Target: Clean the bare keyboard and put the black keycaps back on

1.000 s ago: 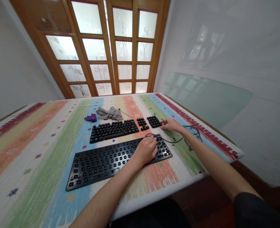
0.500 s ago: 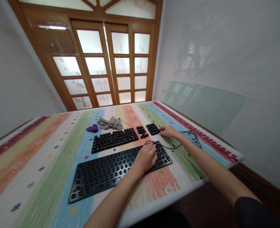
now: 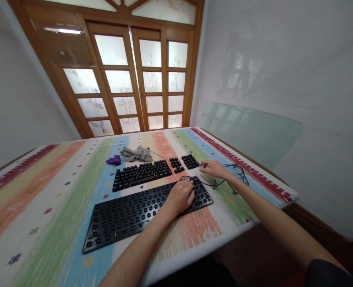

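Had the black keyboard [image 3: 125, 213] lying at a slant on the near part of the striped tablecloth [image 3: 59, 207], with its rows of bare key posts facing up. Rested the left hand [image 3: 180, 196] palm down on its right part, fingers bent toward the far edge; could not tell whether gripping or merely pressing there. Held the right hand [image 3: 212, 169] just beside the number-pad keys [image 3: 190, 161], thumb and fingers close together; could not tell whether pinching a key between them. Saw the small middle group of keys [image 3: 174, 161] next to these and the main block of keys [image 3: 143, 173] farther left, all in rows beyond the keyboard. Saw a black cable [image 3: 216, 184] running to a loose tangle on the right. Noticed farther back a gray cloth [image 3: 137, 154], a thin rod [image 3: 156, 152] beside it and a purple cloth [image 3: 114, 160] to its left. Saw wooden doors [image 3: 115, 67] behind, plus a pale green panel [image 3: 248, 127] on the right.
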The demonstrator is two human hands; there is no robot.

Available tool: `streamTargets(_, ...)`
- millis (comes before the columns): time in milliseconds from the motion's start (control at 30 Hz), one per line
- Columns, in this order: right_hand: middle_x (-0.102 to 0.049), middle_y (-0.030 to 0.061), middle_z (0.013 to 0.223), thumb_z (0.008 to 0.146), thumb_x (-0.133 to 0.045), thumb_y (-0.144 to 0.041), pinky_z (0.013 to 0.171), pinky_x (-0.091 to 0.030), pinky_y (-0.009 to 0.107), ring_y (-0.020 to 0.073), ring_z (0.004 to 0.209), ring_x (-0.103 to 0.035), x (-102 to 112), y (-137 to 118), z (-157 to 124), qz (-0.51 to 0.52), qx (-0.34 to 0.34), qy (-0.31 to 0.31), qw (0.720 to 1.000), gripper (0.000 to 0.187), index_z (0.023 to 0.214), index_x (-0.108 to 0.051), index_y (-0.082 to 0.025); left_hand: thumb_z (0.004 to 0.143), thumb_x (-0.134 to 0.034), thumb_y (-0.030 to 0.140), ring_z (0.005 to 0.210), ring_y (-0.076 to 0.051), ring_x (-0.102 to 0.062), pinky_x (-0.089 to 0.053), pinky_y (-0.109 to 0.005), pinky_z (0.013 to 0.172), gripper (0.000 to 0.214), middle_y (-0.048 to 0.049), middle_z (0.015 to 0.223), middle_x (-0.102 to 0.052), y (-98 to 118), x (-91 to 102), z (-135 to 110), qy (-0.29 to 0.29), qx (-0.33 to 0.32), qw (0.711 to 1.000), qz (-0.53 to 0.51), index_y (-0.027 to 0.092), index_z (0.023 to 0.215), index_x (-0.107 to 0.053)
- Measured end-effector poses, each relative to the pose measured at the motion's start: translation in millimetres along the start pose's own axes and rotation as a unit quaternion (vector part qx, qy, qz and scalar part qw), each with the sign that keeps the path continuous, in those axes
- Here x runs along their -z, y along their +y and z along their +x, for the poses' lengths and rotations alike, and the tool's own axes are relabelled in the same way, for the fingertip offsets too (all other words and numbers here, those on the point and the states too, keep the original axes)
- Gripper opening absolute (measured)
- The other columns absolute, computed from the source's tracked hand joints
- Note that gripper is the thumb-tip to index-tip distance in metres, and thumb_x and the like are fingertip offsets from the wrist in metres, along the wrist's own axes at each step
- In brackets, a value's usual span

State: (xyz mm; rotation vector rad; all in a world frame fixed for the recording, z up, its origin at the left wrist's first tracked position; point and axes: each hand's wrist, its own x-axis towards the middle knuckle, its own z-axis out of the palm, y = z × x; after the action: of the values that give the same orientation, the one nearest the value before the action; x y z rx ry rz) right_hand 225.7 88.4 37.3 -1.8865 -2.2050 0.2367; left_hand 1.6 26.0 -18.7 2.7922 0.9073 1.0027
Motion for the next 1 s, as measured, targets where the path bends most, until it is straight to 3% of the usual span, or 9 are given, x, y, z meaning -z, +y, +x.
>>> streamTargets(233,-0.075,0.0099,0.1,0.088,-0.061,-0.038,0.079,-0.047,0.028,0.023,0.092,-0.068,-3.1,-21.4,-28.5,0.02,0.092,-0.032,0.995,0.035,0.112,-0.07,-0.016,0.086,-0.057,0.015,0.112,-0.024,-0.064,-0.052,-0.042,0.098,0.017,-0.0126,0.117,-0.068,1.3,16.7,-2.2,-0.002,0.002,1.0,-0.007,0.016,0.101,-0.065)
streamTargets(367,-0.074,0.0098,0.097,0.086,-0.063,-0.039,0.077,-0.046,0.029,0.0239,0.089,-0.068,-9.5,-30.5,-39.0,0.003,0.107,-0.049,0.993,0.04,0.118,-0.065,-0.015,0.088,-0.054,0.02,0.107,-0.025,-0.065,-0.052,-0.042,0.097,0.02,-0.0113,0.114,-0.07,-3.9,49.1,-20.5,-0.013,0.046,0.999,0.012,0.016,0.106,-0.064)
streamTargets(467,-0.073,0.01,0.096,0.086,-0.063,-0.038,0.076,-0.045,0.03,0.024,0.089,-0.067,-12.7,-35.2,-44.4,-0.019,0.1,-0.047,0.994,0.04,0.119,-0.063,-0.015,0.091,-0.05,0.026,0.109,-0.026,-0.064,-0.051,-0.044,0.098,0.025,-0.011,0.116,-0.069,-16.3,80.6,-50.9,-0.001,0.129,0.991,0.043,0.018,0.111,-0.063)
streamTargets(633,-0.072,0.0113,0.098,0.086,-0.062,-0.035,0.075,-0.044,0.029,0.0238,0.089,-0.066,-15.6,-38.6,-49.3,-0.026,0.084,-0.038,0.995,0.042,0.122,-0.06,-0.014,0.089,-0.045,0.043,0.119,-0.031,-0.058,-0.043,-0.05,0.106,0.041,-0.0136,0.123,-0.065,-41.5,127.8,-128.8,0.046,0.299,0.941,0.149,0.016,0.116,-0.06)
streamTargets(767,-0.072,0.014,0.101,0.091,-0.055,-0.038,0.078,-0.044,0.03,0.0252,0.092,-0.066,-17.9,-34.1,-50.8,-0.029,0.08,-0.041,0.996,0.043,0.125,-0.057,-0.012,0.085,-0.041,0.051,0.126,-0.035,-0.052,-0.037,-0.053,0.11,0.051,-0.0177,0.132,-0.058,-45.3,147.3,-182.2,0.063,0.396,0.889,0.219,0.013,0.114,-0.058)
streamTargets(867,-0.072,0.0146,0.104,0.096,-0.047,-0.038,0.08,-0.044,0.031,0.0247,0.093,-0.067,-20.1,-27.6,-51.7,-0.019,0.076,-0.051,0.996,0.041,0.126,-0.056,-0.012,0.084,-0.037,0.059,0.125,-0.036,-0.053,-0.039,-0.052,0.109,0.062,-0.02,0.133,-0.057,-38.1,149.4,-198.8,0.064,0.461,0.863,0.197,0.011,0.118,-0.056)
streamTargets(1000,-0.071,0.0145,0.113,0.097,-0.045,-0.035,0.086,-0.045,0.031,0.0249,0.101,-0.066,-21.9,-21.1,-53.9,-0.014,0.082,-0.036,0.996,0.037,0.123,-0.061,-0.014,0.084,-0.037,0.06,0.125,-0.035,-0.054,-0.041,-0.051,0.107,0.065,-0.0191,0.136,-0.056,-28.6,148.5,-196.7,0.07,0.5,0.846,0.17,0.01,0.124,-0.053)
